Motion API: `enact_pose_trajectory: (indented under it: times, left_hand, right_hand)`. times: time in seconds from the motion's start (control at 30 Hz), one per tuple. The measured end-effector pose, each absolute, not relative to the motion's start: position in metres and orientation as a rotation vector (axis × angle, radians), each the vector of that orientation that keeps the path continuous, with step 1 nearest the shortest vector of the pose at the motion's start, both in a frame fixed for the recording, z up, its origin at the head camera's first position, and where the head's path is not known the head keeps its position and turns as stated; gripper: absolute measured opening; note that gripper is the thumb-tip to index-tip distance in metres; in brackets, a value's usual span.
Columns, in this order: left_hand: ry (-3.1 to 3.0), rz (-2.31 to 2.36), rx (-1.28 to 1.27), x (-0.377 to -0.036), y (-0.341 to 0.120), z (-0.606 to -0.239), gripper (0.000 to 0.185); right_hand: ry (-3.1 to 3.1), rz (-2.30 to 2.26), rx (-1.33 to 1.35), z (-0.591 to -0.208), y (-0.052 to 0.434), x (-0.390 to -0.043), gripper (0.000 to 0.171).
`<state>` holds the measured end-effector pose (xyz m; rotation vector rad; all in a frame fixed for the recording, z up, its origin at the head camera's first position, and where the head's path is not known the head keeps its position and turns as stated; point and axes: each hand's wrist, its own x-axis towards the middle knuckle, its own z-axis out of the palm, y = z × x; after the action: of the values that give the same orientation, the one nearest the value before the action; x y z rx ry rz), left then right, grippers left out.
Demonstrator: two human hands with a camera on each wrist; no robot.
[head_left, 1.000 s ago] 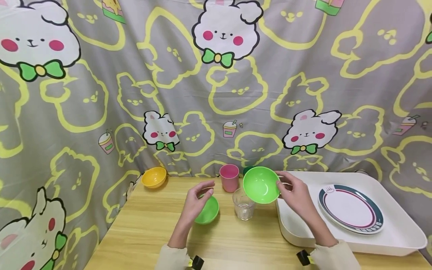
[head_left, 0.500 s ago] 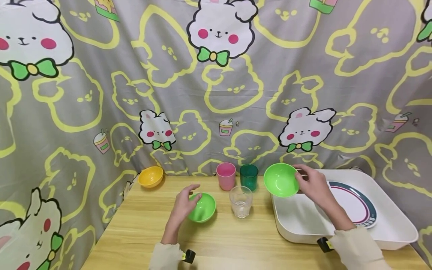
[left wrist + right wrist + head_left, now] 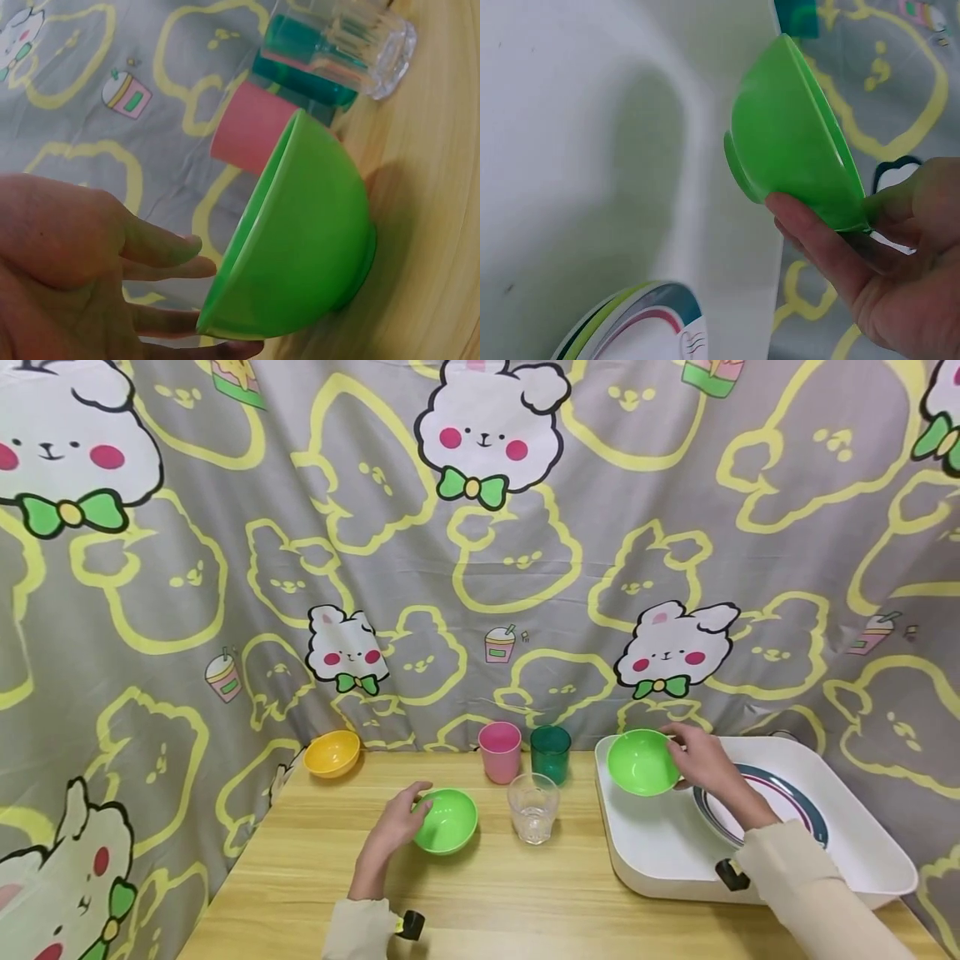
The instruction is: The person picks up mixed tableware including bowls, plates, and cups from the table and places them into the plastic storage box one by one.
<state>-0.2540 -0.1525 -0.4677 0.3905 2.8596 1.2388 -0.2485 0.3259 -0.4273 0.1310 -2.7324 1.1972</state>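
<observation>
My right hand pinches the rim of a light green bowl, holding it above the left part of a white tray. In the right wrist view this green bowl is tilted, its foot off the tray. A second green bowl stands on the table. Beside its left rim is my left hand. The left wrist view shows loosely bent fingers close to the rim of that green bowl, the thumb apart from it; whether a lower finger touches it I cannot tell.
A clear glass stands between the bowls, with a pink cup and a dark green cup behind it. A yellow bowl sits at the back left. Stacked plates lie in the tray. A patterned curtain closes off the back.
My right hand has carried its green bowl rightward, from behind the clear glass to over the tray, uncovering the dark green cup. The left hand has lowered slightly beside the other bowl.
</observation>
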Motion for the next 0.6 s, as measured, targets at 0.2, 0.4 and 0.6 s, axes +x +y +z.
enact_pose_trajectory:
  times: [0.2,0.4,0.6]
  left_hand:
    - [2.753,1.299,0.324,-0.256,-0.156,-0.469,0.033]
    - [2.650,1.370,0.260,-0.257,-0.158,-0.472,0.036]
    - [2.549,1.470,0.223,-0.258,-0.161,-0.475,0.037]
  right_hand:
    - [-2.844,1.241,0.088,-0.438,0.331,-0.267,0.039]
    - [-2.897,1.398,0.022,-0.449,0.331,-0.278,0.049]
    - [-2.960,1.468,-0.041,-0.452,0.329,-0.280,0.050]
